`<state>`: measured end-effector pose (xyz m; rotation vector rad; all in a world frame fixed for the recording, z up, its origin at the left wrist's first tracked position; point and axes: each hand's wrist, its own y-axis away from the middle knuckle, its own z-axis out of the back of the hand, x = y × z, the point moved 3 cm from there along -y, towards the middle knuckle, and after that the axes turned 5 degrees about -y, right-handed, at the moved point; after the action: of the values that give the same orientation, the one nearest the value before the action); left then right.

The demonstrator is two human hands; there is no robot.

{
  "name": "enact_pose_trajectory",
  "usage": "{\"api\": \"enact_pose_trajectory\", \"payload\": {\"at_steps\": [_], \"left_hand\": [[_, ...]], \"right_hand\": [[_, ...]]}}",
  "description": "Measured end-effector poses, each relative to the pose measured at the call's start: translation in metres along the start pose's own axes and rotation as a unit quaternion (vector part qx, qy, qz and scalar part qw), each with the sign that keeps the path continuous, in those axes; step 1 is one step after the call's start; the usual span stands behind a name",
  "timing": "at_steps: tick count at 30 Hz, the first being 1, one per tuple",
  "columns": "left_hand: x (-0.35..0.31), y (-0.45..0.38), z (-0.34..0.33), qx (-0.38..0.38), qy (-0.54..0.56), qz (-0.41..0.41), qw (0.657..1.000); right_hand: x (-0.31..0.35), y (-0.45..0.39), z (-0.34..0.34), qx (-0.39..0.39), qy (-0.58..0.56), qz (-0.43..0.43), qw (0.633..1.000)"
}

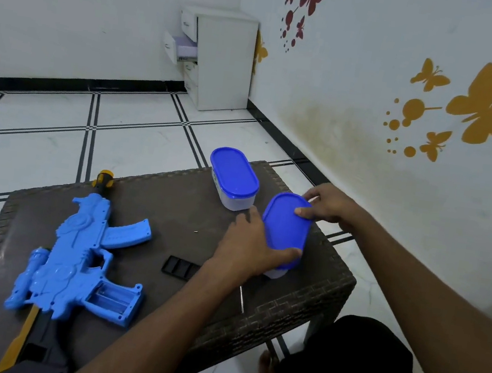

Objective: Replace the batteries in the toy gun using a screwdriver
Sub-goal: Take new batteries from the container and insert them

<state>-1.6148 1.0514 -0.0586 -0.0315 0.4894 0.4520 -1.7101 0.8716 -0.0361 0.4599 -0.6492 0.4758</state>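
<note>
Brown woven tabletop (pixel 299 314), frame centre. Blue toy gun (pixel 79 258) lower left, battery bay uncovered. Left hand (pixel 248 250), right hand (pixel 327 205): both grips curled round tilted blue-lidded container (pixel 286 230).

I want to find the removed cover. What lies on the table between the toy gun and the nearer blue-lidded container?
In the head view, a black cover lies there.

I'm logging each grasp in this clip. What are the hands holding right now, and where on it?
Both hold the nearer container: left hand grips its near end, right hand its lid's far edge.
</note>
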Motion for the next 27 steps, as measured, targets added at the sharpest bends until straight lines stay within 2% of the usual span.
{"api": "enact_pose_trajectory", "payload": {"at_steps": [3,5,9,12,17,19,24,27], "left_hand": [[-0.011,-0.012,-0.007,0.016,-0.041,-0.009,0.999],[-0.014,-0.018,-0.009,0.013,-0.065,-0.007,0.998],[-0.016,-0.026,-0.013,0.005,-0.089,0.01,0.996],[-0.017,-0.03,-0.02,0.0,-0.081,0.035,0.996],[-0.018,-0.033,-0.025,0.015,-0.072,0.06,0.995],[-0.019,-0.032,-0.023,0.01,-0.074,0.059,0.995],[-0.022,-0.021,-0.022,-0.03,-0.087,0.065,0.994],[-0.025,-0.014,-0.02,-0.042,-0.085,0.079,0.992]], "right_hand": [[0.015,-0.004,-0.009,0.047,-0.015,0.038,0.998],[0.021,-0.01,-0.013,0.049,0.017,0.023,0.998],[0.028,-0.017,-0.017,0.012,0.133,-0.012,0.991],[0.038,-0.013,-0.02,-0.027,0.244,0.011,0.969],[0.052,-0.001,-0.015,-0.059,0.285,0.059,0.955],[0.049,0.001,-0.014,-0.057,0.26,0.062,0.962],[0.035,0.002,-0.011,-0.051,0.099,0.022,0.994],[0.035,0.007,-0.01,-0.039,-0.042,0.026,0.998]]}}
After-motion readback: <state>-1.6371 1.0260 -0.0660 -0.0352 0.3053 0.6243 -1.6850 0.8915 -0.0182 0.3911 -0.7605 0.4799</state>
